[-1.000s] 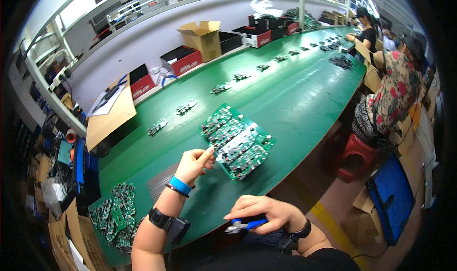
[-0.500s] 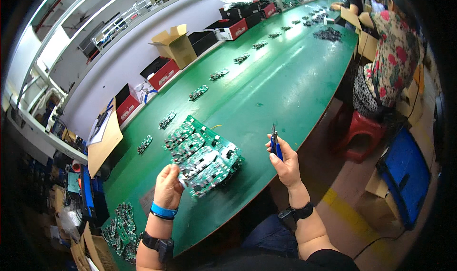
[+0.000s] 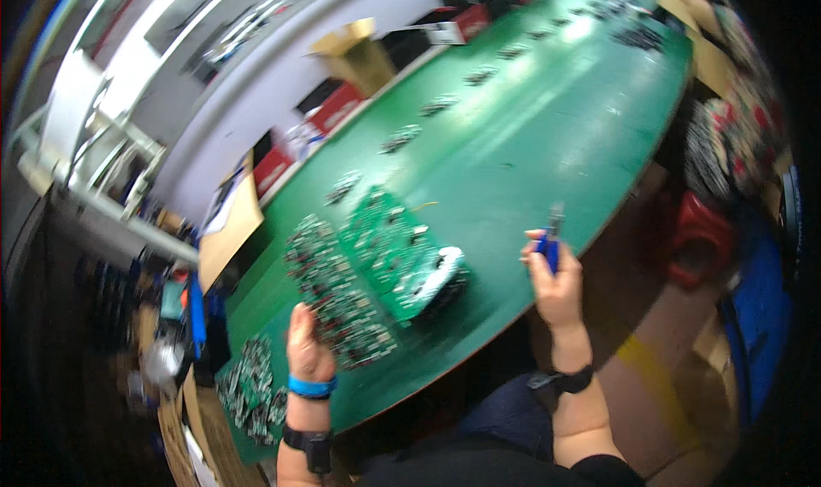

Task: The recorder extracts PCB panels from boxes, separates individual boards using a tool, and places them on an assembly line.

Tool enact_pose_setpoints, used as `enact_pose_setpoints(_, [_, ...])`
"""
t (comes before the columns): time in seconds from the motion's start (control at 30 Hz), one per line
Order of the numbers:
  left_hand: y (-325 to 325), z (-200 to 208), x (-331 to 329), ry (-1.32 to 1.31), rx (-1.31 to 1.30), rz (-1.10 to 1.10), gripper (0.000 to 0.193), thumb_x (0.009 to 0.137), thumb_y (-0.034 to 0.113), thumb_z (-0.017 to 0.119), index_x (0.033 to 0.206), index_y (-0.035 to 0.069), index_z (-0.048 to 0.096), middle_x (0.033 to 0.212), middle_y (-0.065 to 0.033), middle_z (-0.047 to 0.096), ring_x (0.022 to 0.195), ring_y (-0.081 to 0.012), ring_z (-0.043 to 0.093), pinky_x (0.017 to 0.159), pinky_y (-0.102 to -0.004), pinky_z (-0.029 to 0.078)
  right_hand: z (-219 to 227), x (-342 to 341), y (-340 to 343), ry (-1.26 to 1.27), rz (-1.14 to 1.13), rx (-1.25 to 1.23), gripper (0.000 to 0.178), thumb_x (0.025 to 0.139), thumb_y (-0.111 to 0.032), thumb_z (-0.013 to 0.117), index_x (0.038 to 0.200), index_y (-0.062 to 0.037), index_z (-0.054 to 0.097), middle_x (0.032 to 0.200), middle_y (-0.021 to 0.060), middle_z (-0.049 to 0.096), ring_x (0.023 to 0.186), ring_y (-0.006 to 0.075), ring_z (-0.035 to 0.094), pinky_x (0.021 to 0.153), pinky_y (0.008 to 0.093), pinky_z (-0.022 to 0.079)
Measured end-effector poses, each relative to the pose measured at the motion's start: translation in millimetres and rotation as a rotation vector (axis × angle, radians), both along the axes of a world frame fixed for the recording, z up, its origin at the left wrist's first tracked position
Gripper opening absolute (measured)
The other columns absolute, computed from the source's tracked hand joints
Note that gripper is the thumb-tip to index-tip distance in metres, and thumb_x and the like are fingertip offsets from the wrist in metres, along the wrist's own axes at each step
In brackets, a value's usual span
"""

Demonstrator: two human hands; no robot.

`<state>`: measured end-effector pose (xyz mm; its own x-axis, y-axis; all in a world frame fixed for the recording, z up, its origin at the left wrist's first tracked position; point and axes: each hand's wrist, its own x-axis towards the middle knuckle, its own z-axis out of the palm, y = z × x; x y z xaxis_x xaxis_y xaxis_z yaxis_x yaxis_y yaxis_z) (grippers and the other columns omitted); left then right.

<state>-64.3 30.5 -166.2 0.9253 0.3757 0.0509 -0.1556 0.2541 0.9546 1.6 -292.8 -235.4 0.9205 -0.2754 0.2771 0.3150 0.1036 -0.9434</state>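
My left hand grips the near left edge of a green circuit board panel crowded with small components. The panel is tilted and blurred by motion. Right beside it on the table lies another green circuit board panel, with a white glare on its near corner; whether more boards lie beneath it cannot be made out. My right hand is closed round a pair of small blue-handled cutters, tips pointing up and away, held near the table's front edge and apart from the boards.
A pile of circuit boards lies at the table's near left. Small board clusters form a row along the green table. Red boxes and a cardboard box line the back. A person sits far right by a red stool.
My left hand has swung one panel leftward off the other, so the two now show side by side. The whole view has shifted; my right hand still holds the cutters.
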Motion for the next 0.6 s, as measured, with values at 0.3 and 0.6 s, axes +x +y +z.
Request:
enact_pose_setpoints(0.3, [3,-21,-38,-0.047,-0.151,-0.036,0.009,0.093,0.016,0.049,0.091,0.011,0.056,0.085,0.0023,0.059,0.08,-0.0091,0.056,0.074,-0.0263,0.048,57,-70,37,-0.114,0.527,-0.106,0.037,0.071,-0.008,0.073,0.101,-0.0015,0.053,0.089,0.0062,0.058,0.078,0.012,0.055,0.072,0.0257,0.046])
enact_pose_setpoints(0.6, [-7,-24,-75,0.049,-0.081,0.049,0.033,0.093,0.028,0.048,0.122,0.011,0.044,0.124,-0.0073,0.05,0.109,-0.018,0.05,0.087,-0.0362,0.045,47,-90,153,-0.078,0.54,0.139,0.032,0.072,0.004,0.062,0.101,-0.0017,0.049,0.092,0.0061,0.055,0.087,0.0139,0.055,0.076,0.0282,0.043])
